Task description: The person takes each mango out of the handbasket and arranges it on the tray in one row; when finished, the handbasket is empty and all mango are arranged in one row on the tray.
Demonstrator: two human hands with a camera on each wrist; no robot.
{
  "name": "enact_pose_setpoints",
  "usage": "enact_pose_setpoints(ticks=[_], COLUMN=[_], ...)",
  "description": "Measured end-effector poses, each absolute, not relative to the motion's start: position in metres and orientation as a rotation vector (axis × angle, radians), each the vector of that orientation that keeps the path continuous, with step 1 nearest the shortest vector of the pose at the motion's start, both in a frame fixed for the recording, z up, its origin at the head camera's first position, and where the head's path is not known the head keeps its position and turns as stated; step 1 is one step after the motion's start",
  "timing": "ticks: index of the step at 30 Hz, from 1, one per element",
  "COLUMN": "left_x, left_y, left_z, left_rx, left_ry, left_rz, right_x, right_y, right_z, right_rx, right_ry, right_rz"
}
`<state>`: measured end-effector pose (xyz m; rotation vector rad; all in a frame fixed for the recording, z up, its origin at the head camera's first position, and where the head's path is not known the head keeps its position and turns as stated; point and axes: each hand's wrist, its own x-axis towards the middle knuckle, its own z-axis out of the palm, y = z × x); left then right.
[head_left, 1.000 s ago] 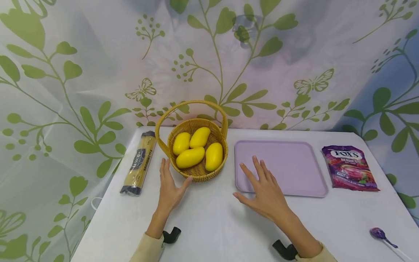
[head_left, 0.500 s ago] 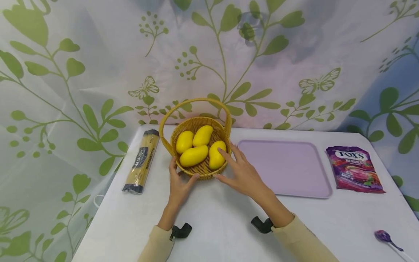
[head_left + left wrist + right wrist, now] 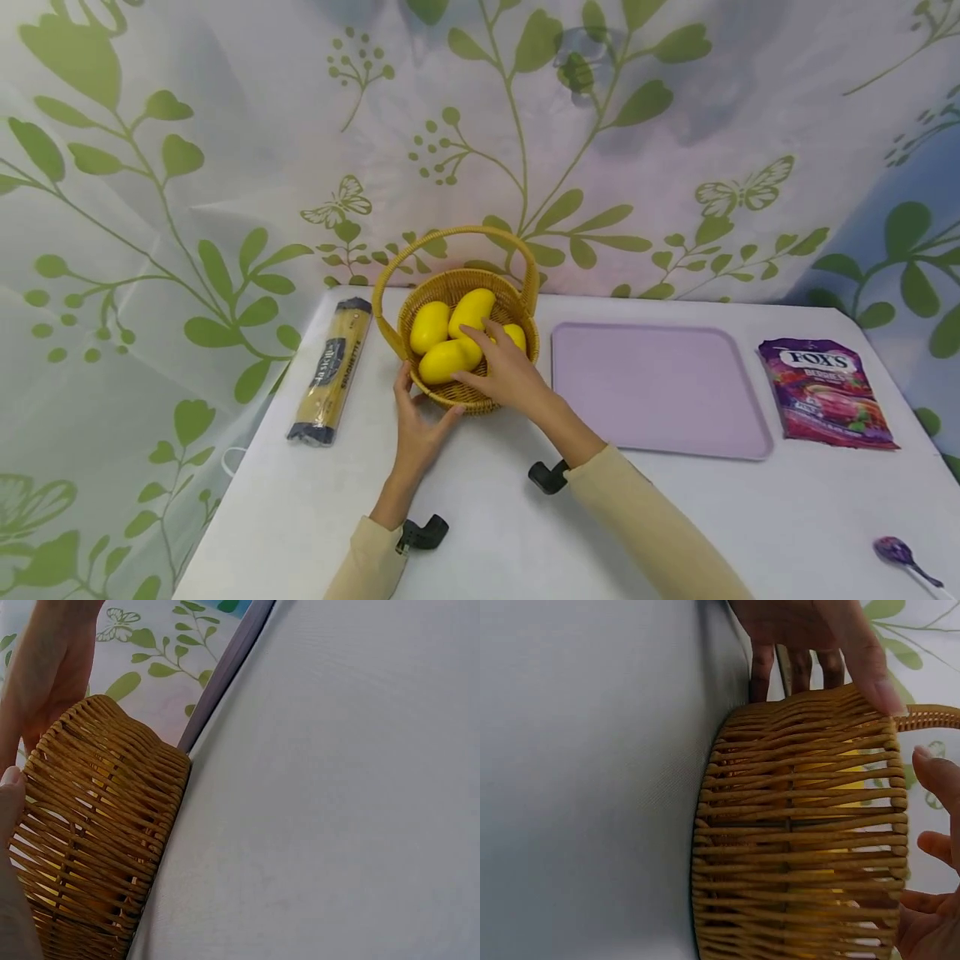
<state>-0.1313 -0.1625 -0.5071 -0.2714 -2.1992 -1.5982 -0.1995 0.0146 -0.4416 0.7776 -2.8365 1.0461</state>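
A round yellow wicker basket point(image 3: 480, 402) with a tall hoop handle stands on the white table and holds several yellow mangoes point(image 3: 442, 362). My left hand point(image 3: 418, 433) holds the basket's near left side. In the right wrist view, the thumb of that left hand point(image 3: 810, 630) presses the rim while its fingers lie along the outer wall. My right hand point(image 3: 510, 371) reaches over the near right rim, fingers spread, thumb and fingertips around the front mango's right part. Whether they touch it is unclear. The right-side mango is partly hidden behind this hand.
Left of the basket lies a packet of spaghetti point(image 3: 330, 372). To the right are a lilac tray point(image 3: 660, 392) and a purple FOX'S candy bag point(image 3: 825, 393). A lollipop point(image 3: 894, 550) lies near the front right. A leaf-patterned curtain point(image 3: 637, 192) hangs behind the table.
My right hand has moved left from above the tray, over the basket rim and in among the mangoes. My left hand has come up against the basket and taken hold of its side.
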Motion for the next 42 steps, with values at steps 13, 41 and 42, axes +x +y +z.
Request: enact_pose_setpoints(ticks=[13, 41, 42], left_x=[-0.128, -0.146, -0.146], left_y=[-0.158, -0.173, -0.173], left_z=[-0.506, -0.547, -0.547], left_rx=[-0.287, -0.278, -0.278], left_ry=[-2.218, -2.200, -2.202], left_rz=[-1.584, -1.581, -1.578], right_x=[-0.218, -0.226, -0.226], right_y=[-0.005, -0.015, -0.015], right_z=[-0.459, -0.466, -0.466], right_rx=[0.887, 0.955, 0.961], right_ry=[-2.937, -2.961, -2.964], right_rz=[0.952, 0.834, 0.817])
